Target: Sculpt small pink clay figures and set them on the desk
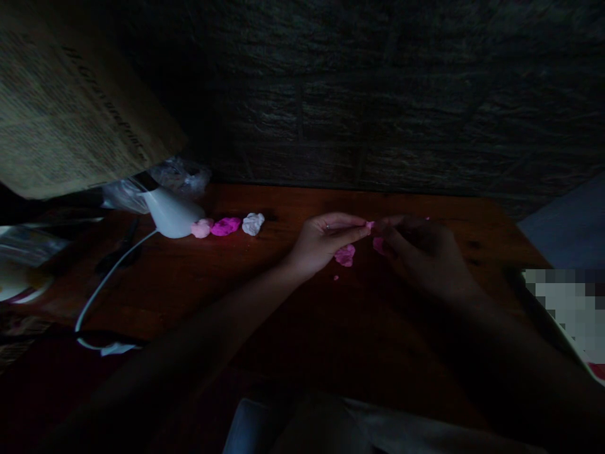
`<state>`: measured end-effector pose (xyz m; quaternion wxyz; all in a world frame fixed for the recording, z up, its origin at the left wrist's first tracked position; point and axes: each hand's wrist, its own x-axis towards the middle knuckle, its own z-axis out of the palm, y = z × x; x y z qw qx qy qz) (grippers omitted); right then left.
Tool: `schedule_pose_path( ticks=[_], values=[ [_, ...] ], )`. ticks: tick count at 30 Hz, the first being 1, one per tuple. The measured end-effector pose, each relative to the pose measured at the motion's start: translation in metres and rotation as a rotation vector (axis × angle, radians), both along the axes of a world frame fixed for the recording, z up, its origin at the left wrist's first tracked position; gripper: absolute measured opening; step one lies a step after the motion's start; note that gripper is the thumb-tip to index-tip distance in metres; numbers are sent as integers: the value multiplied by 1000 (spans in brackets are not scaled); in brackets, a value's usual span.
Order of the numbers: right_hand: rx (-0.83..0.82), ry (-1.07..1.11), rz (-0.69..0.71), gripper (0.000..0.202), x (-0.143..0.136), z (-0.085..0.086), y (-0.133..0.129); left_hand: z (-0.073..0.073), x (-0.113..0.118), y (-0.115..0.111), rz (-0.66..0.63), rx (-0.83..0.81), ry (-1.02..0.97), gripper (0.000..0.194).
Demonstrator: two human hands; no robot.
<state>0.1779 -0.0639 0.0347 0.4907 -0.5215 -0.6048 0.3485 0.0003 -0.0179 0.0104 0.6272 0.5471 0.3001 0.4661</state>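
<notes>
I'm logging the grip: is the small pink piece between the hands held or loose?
Held: the left hand pinches the pink piece between thumb and forefinger. Cannot tell whether the right hand also grips it.

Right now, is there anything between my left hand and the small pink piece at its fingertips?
No, nothing visible: your left hand pinches the small pink piece directly. Your right hand is at its other side, and the larger pink lump lies lower in view, out of the way.
</notes>
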Motion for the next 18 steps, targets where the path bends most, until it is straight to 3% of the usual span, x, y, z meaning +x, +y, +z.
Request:
schedule_pose_path(
  ticks=[11,18],
  values=[
    [4,-20,-30,32,0,-1,-1,-1,1,0,-6,-1,33,39],
    [2,20,-30,32,-2,0,-2,-1,0,-1,2,-10,20,33]
  ],
)
